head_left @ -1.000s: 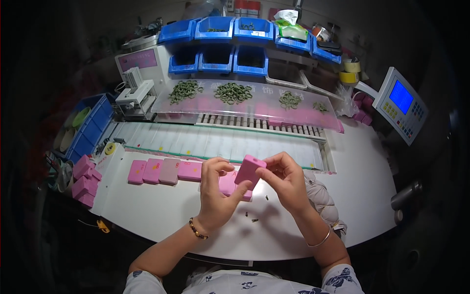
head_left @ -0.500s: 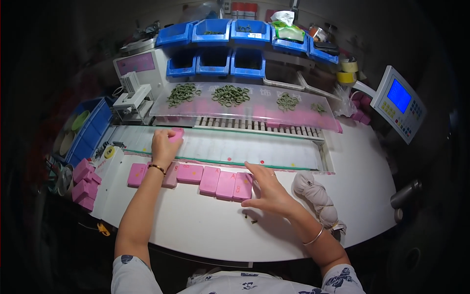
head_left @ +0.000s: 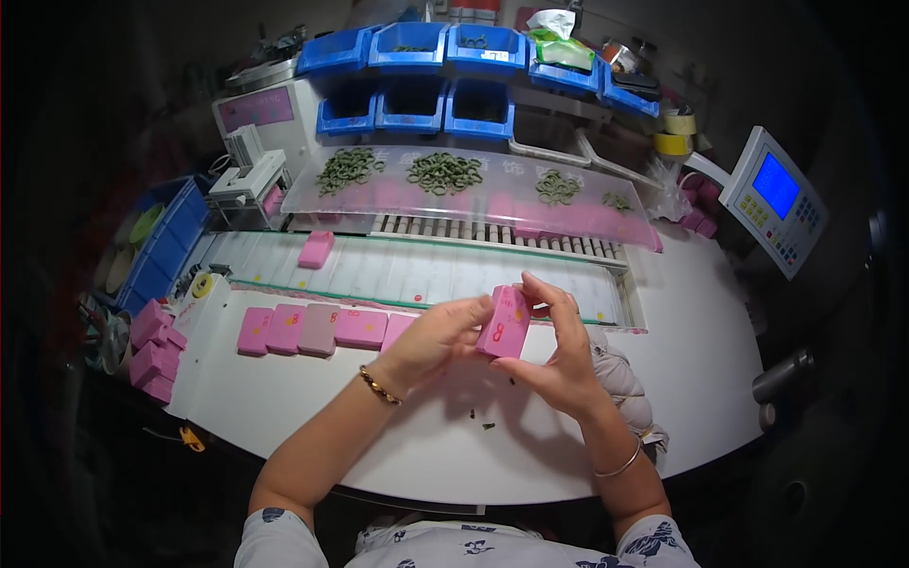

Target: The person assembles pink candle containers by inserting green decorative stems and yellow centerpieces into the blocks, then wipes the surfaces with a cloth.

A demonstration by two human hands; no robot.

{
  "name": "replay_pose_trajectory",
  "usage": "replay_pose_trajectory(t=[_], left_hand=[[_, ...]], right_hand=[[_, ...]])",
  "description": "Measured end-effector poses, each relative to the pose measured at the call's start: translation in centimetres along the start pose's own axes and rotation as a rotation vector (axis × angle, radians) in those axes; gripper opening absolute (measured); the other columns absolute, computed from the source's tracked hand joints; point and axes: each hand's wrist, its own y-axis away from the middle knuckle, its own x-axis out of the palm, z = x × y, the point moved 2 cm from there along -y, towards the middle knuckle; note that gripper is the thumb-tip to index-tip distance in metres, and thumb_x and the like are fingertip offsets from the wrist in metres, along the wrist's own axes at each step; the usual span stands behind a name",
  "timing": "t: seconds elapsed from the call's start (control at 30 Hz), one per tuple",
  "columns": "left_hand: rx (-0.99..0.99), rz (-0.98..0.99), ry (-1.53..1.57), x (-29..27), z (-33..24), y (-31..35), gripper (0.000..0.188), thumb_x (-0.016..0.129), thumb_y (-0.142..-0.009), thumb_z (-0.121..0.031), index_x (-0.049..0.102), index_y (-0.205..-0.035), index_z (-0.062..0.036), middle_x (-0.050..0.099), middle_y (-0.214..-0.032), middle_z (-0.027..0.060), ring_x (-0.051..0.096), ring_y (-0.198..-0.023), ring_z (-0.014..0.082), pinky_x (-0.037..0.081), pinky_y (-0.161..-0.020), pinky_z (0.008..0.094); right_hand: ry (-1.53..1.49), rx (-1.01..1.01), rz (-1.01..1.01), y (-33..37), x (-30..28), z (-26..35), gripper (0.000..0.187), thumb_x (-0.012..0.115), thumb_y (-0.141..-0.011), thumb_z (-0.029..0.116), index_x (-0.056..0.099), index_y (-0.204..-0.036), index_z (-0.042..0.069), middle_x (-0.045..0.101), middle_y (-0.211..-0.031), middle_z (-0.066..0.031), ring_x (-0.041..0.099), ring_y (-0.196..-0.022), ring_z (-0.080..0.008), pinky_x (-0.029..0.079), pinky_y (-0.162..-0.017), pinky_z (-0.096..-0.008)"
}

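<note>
A pink rectangular mould block (head_left: 505, 323) with red marks and a yellow spot is raised above the table, tilted, between my two hands. My right hand (head_left: 564, 358) grips it from the right, fingers at its upper end and thumb at its lower end. On the block's left edge rest the fingertips of my left hand (head_left: 437, 343), closed in. Several similar blocks lie in a row to the left, among them a greyer mould block (head_left: 320, 329). My left hand partly hides the row's right end. A single pink block (head_left: 316, 249) sits on the pale conveyor strip (head_left: 379, 270).
Green rings (head_left: 445, 174) lie in piles on a translucent shelf (head_left: 511, 189), with blue bins (head_left: 410, 47) above. A small white press (head_left: 248, 189) stands back left, and a control panel (head_left: 772, 194) at right. Grey cloth (head_left: 620, 383) lies beside my right forearm; pink blocks (head_left: 156, 352) are stacked far left.
My left hand has let go of a block on the conveyor and come right and nearer. The rightmost block of the row has been lifted and is now between both hands.
</note>
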Motion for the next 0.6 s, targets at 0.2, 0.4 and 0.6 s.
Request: replay_pose_trajectory(t=[0.2, 0.4, 0.6], left_hand=[[0.004, -0.015, 0.082, 0.8, 1.1, -0.4, 0.051, 0.049, -0.103, -0.035, 0.047, -0.138, 0.0019, 0.060, -0.125, 0.0095, 0.063, -0.102, 0.0124, 0.054, -0.085, 0.0253], [0.454, -0.517, -0.508, -2.8, -2.0, 0.9, 0.037, 0.054, -0.102, -0.026, 0.058, -0.124, 0.0025, 0.067, -0.107, 0.0093, 0.065, -0.093, 0.0127, 0.056, -0.078, 0.0257], [0.590, -0.712, -0.672, -4.4, -4.0, 3.0, 0.027, 0.065, -0.092, -0.008, 0.063, -0.118, -0.0011, 0.067, -0.107, 0.0060, 0.064, -0.094, 0.0112, 0.053, -0.079, 0.0238]], right_hand=[[-0.063, -0.012, -0.056, 0.2, -0.4, -0.1, 0.090, 0.088, -0.063, 0.014, 0.044, -0.140, -0.001, 0.057, -0.129, -0.0146, 0.055, -0.113, -0.0262, 0.048, -0.092, -0.0364], [-0.217, 0.323, -0.038, 0.6, -1.2, -1.3, 0.082, 0.086, -0.071, 0.022, 0.046, -0.139, 0.000, 0.055, -0.120, -0.0110, 0.055, -0.105, -0.0179, 0.047, -0.083, -0.0305], [-0.832, 0.709, 0.083, 0.8, -0.3, -2.2, 0.054, 0.057, -0.094, 0.047, 0.055, -0.126, 0.005, 0.058, -0.094, -0.0038, 0.053, -0.075, -0.0083, 0.041, -0.062, -0.0220]])
